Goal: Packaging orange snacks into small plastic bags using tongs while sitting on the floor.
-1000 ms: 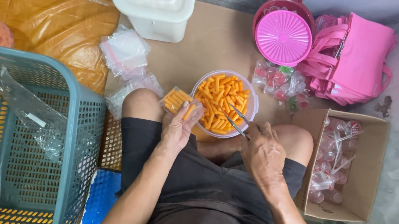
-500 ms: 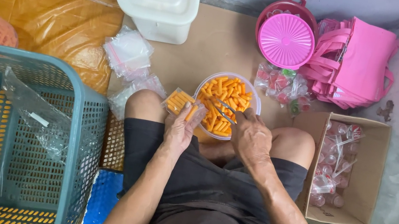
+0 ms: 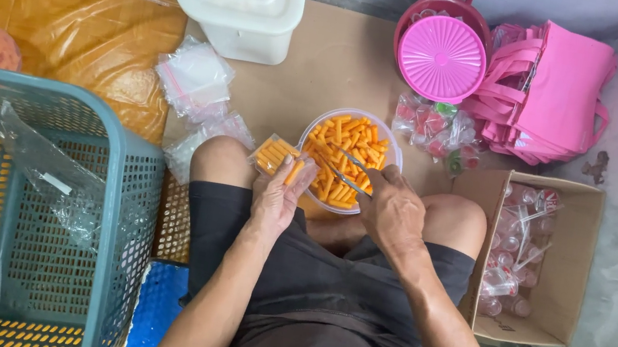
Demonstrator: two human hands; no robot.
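While bent over a bowl of sticks: left hand clamped on small bag, right hand gripping tongs inside bowl, just ahead; crate left, box right of hands.

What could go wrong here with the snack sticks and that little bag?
The small bag is held only by the left hand beside the knee; tilted, its orange sticks might spill onto the cardboard mat. The tongs in the right hand could drop sticks between the bowl and the bag.
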